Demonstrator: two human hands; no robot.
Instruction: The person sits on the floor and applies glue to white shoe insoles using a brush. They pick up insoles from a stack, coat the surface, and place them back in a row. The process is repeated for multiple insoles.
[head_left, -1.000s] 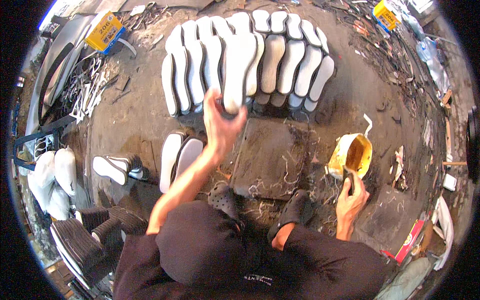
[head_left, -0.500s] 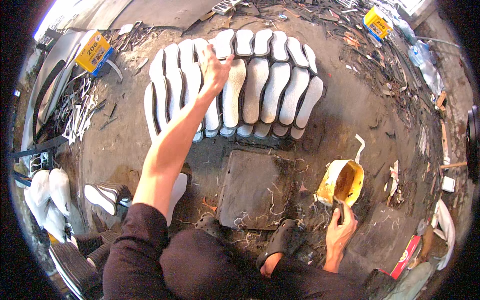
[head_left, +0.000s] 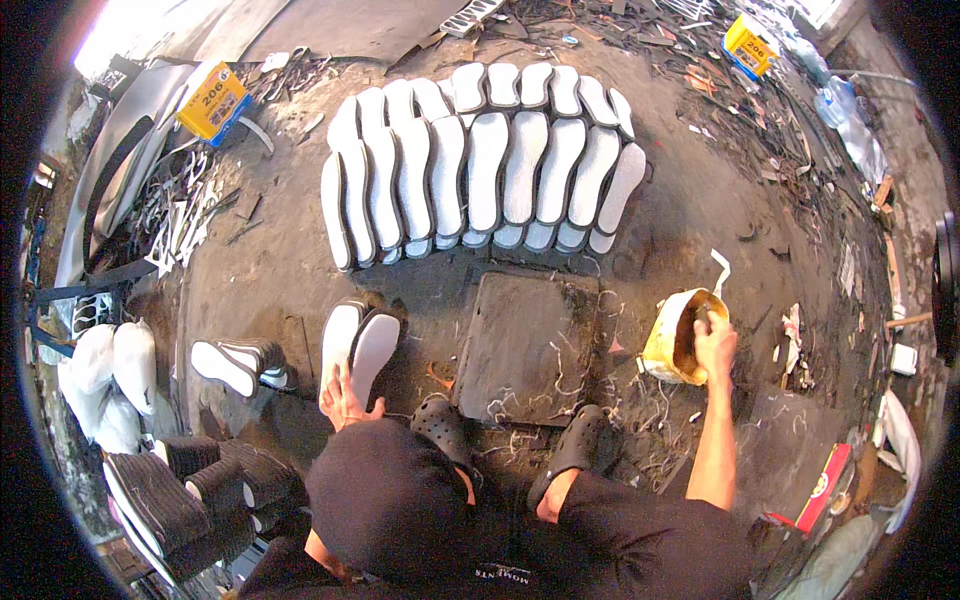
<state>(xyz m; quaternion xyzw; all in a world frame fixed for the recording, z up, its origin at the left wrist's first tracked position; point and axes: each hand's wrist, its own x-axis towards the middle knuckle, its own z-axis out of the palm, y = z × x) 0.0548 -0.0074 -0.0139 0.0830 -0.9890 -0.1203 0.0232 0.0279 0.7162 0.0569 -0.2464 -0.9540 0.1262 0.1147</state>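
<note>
While the person crouches over the dirt floor [head_left: 300, 270], left hand [head_left: 345, 400] rests on a pair of white soles [head_left: 358, 345], fingers spread over their near ends | right hand [head_left: 715, 340] dips into the yellow tin [head_left: 672, 345], fingers curled together, grip unclear | fanned white soles [head_left: 480, 170] lie beyond the dark slab [head_left: 525, 345]

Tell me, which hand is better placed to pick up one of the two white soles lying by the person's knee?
Probably the left hand: it already rests on the two white soles lying side by side. The right hand is far off, reaching into the yellow can.
</note>
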